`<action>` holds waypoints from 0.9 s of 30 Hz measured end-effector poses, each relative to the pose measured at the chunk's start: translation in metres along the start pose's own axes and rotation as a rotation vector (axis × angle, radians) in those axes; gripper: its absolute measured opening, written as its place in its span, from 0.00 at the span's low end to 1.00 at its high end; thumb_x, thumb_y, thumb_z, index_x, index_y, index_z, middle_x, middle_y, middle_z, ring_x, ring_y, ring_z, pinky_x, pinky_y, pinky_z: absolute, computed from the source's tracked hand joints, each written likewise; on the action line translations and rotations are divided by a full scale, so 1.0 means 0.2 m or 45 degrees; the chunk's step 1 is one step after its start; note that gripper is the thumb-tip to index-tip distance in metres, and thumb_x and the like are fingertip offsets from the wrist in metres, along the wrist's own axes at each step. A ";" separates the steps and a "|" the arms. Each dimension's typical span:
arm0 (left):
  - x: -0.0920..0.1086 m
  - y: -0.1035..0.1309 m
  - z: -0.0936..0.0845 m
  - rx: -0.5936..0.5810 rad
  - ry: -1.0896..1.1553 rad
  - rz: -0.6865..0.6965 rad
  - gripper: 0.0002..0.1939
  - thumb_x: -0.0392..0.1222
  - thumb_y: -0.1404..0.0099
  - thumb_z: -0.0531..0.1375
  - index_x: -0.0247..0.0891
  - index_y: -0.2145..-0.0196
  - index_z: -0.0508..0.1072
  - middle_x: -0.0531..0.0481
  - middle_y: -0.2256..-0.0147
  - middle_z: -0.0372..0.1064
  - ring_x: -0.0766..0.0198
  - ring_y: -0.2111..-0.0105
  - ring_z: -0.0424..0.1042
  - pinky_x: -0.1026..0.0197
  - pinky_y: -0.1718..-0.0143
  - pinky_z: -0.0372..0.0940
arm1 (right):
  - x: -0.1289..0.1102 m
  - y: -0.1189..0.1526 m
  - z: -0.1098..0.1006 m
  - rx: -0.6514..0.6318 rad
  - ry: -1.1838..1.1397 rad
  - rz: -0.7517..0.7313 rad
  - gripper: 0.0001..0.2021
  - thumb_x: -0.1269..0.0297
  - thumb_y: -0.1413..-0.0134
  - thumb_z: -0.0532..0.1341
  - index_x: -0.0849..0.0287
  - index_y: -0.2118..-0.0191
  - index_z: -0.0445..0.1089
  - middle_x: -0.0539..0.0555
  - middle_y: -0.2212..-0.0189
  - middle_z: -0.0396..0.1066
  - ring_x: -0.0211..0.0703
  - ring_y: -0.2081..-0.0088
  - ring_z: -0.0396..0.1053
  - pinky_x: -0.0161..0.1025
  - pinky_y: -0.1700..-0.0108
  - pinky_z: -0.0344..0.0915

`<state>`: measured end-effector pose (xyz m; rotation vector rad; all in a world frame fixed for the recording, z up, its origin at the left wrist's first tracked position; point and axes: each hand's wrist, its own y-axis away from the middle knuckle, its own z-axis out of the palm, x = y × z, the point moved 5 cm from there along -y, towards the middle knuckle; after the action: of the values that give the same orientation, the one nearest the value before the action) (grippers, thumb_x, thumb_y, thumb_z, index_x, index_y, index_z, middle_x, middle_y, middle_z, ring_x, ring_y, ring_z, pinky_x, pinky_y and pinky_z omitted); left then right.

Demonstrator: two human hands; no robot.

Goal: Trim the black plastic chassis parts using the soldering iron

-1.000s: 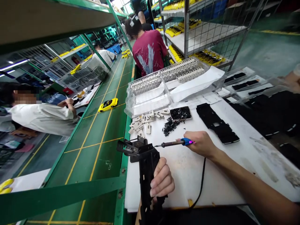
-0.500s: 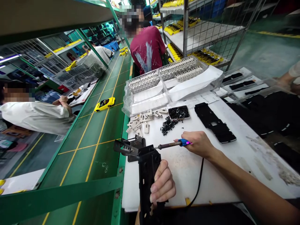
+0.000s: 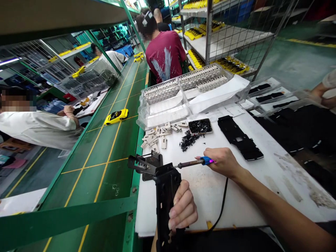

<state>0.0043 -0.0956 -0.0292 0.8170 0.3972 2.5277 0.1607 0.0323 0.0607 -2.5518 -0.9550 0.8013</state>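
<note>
My left hand (image 3: 183, 206) is closed round a long black plastic car base (image 3: 166, 196), held tilted up over the table's front edge. A blue-handled soldering iron (image 3: 190, 163) is gripped in my right hand (image 3: 223, 160), its cord hanging down below. The iron's tip meets the upper end of the black part, or lies very near it; which one I cannot tell. Just behind that end stands a small black metal stand (image 3: 149, 163). Another flat black base (image 3: 240, 138) lies on the white table to the right of my hands.
White plastic pieces (image 3: 154, 135) and a small box of tiny black parts (image 3: 200, 126) lie beyond my hands. A clear tray (image 3: 162, 117) stands at the back. Left runs a green conveyor (image 3: 105, 140) with a yellow toy car (image 3: 116, 116). Co-workers sit nearby.
The soldering iron's tip has shifted very slightly at the black part's upper end. Both hands keep their grips. The yellow car has moved slightly left in view.
</note>
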 end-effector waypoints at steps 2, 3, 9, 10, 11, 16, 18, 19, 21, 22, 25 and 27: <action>0.00 0.01 0.03 -0.083 0.059 0.030 0.33 0.75 0.55 0.60 0.45 0.84 0.52 0.66 0.95 0.33 0.74 0.98 0.34 0.63 0.93 0.41 | 0.00 0.00 0.00 0.004 0.026 -0.011 0.23 0.54 0.36 0.54 0.58 0.81 0.60 0.49 0.83 0.63 0.35 0.80 0.53 0.39 0.75 0.40; 0.01 0.01 0.05 -0.135 0.092 0.042 0.32 0.73 0.56 0.62 0.45 0.84 0.52 0.66 0.95 0.33 0.74 0.98 0.34 0.63 0.93 0.41 | 0.00 0.01 0.01 0.005 0.034 -0.019 0.22 0.55 0.36 0.55 0.58 0.81 0.59 0.49 0.83 0.63 0.35 0.80 0.53 0.39 0.75 0.40; 0.19 0.04 0.28 -0.096 0.116 0.003 0.28 0.66 0.46 0.61 0.42 0.84 0.56 0.61 0.93 0.48 0.73 0.97 0.44 0.66 0.93 0.45 | 0.01 -0.04 0.03 0.086 -0.170 0.113 0.21 0.56 0.36 0.54 0.56 0.80 0.56 0.49 0.81 0.61 0.36 0.79 0.54 0.37 0.74 0.46; 0.23 0.04 0.30 0.035 0.095 0.048 0.28 0.67 0.44 0.59 0.41 0.84 0.57 0.59 0.91 0.52 0.72 0.95 0.49 0.66 0.92 0.48 | 0.01 -0.08 0.05 0.105 -0.232 0.198 0.19 0.56 0.36 0.53 0.56 0.79 0.56 0.49 0.80 0.61 0.37 0.78 0.55 0.37 0.73 0.49; 0.27 0.05 0.29 0.218 0.092 0.116 0.27 0.65 0.42 0.59 0.40 0.83 0.60 0.57 0.89 0.57 0.70 0.93 0.56 0.66 0.90 0.52 | 0.01 -0.13 0.08 0.097 -0.291 0.303 0.17 0.57 0.37 0.53 0.55 0.77 0.57 0.49 0.79 0.62 0.38 0.77 0.57 0.36 0.72 0.50; 0.32 0.20 0.16 0.766 -0.066 0.465 0.17 0.52 0.41 0.64 0.34 0.64 0.74 0.48 0.69 0.76 0.62 0.70 0.75 0.64 0.69 0.68 | -0.10 -0.45 0.42 -0.185 -0.389 0.661 0.10 0.55 0.44 0.58 0.54 0.72 0.65 0.52 0.76 0.69 0.45 0.72 0.66 0.37 0.70 0.55; 0.27 0.25 0.12 0.641 -0.274 0.433 0.18 0.51 0.42 0.66 0.34 0.60 0.75 0.46 0.66 0.77 0.58 0.64 0.76 0.61 0.64 0.69 | -0.15 -0.55 0.55 -0.241 -0.377 0.700 0.11 0.54 0.47 0.59 0.56 0.70 0.68 0.56 0.73 0.72 0.48 0.70 0.69 0.38 0.70 0.56; 0.24 0.27 0.11 0.557 -0.384 0.402 0.19 0.49 0.44 0.68 0.34 0.59 0.75 0.45 0.65 0.76 0.57 0.63 0.75 0.61 0.62 0.68 | -0.17 -0.58 0.61 -0.264 -0.371 0.726 0.11 0.53 0.48 0.60 0.57 0.69 0.69 0.58 0.72 0.73 0.50 0.68 0.70 0.38 0.70 0.57; 0.19 0.32 0.09 0.448 -0.549 0.409 0.19 0.45 0.47 0.70 0.33 0.59 0.76 0.45 0.63 0.76 0.55 0.60 0.74 0.60 0.60 0.68 | -0.18 -0.61 0.69 -0.299 -0.358 0.792 0.13 0.54 0.50 0.61 0.59 0.65 0.70 0.61 0.68 0.74 0.53 0.65 0.72 0.39 0.69 0.59; 0.18 0.35 0.08 0.454 -0.572 0.448 0.19 0.44 0.47 0.70 0.33 0.59 0.75 0.44 0.62 0.76 0.54 0.59 0.74 0.60 0.59 0.67 | -0.18 -0.61 0.71 -0.310 -0.352 0.825 0.14 0.54 0.52 0.62 0.60 0.63 0.71 0.63 0.66 0.74 0.55 0.64 0.72 0.40 0.68 0.60; 0.14 0.37 0.04 0.575 -0.377 0.537 0.19 0.44 0.43 0.65 0.35 0.55 0.72 0.41 0.56 0.75 0.52 0.59 0.75 0.58 0.60 0.67 | -0.16 -0.61 0.76 -0.314 -0.358 0.903 0.19 0.55 0.56 0.64 0.62 0.59 0.70 0.65 0.62 0.74 0.58 0.59 0.72 0.42 0.65 0.62; 0.11 0.34 0.05 0.564 -0.194 0.491 0.21 0.41 0.40 0.61 0.36 0.50 0.67 0.37 0.54 0.74 0.49 0.62 0.76 0.56 0.66 0.68 | -0.16 -0.62 0.77 -0.292 -0.389 0.928 0.21 0.55 0.57 0.65 0.62 0.57 0.70 0.65 0.61 0.74 0.58 0.58 0.72 0.43 0.63 0.63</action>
<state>-0.0283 -0.1417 0.0159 1.3558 0.8370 2.7362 -0.0126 0.1141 0.0058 -3.0682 -0.1471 1.3649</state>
